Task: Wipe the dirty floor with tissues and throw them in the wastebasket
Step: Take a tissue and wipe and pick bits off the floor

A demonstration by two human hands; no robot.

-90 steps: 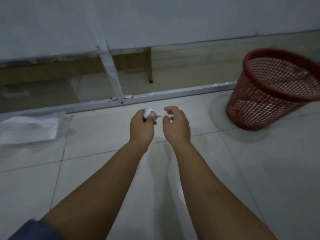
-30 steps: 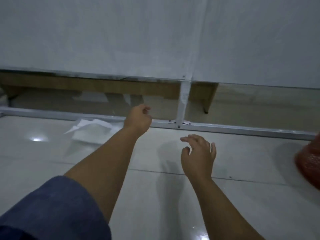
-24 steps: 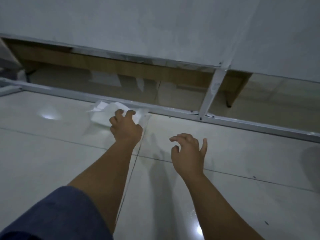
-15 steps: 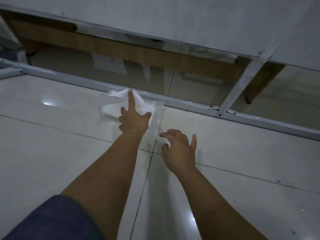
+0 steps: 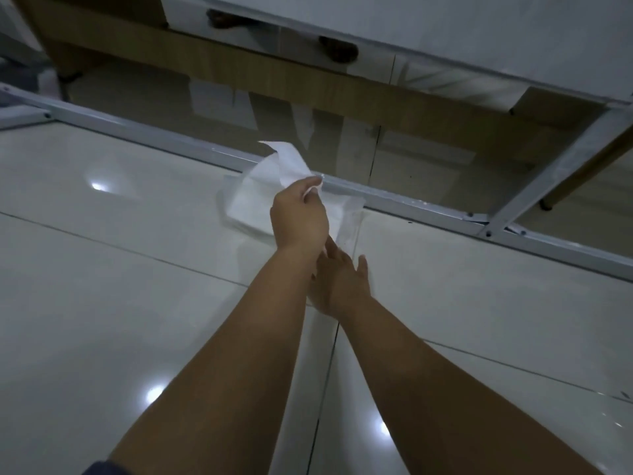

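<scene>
I am wearing nothing on either forearm, both showing bare from elbow to wrist. My left hand [image 5: 298, 214] and my right hand [image 5: 339, 282] are going without gloves, rings, a watch or a band. At the bottom edge a dark blue sleeve [image 5: 101, 468] is covering my left upper arm, its hem showing as a soft rounded fold.

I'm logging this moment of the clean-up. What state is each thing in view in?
Left hand: pinches a tissue, lifted off the pack.
Tissue: partly pulled out, its free corner sticking up.
Tissue pack: lying on the floor beside the metal rail.
Right hand: fingers straight, holding nothing, partly hidden under the left wrist.
Metal rail: flat on the floor.
</scene>
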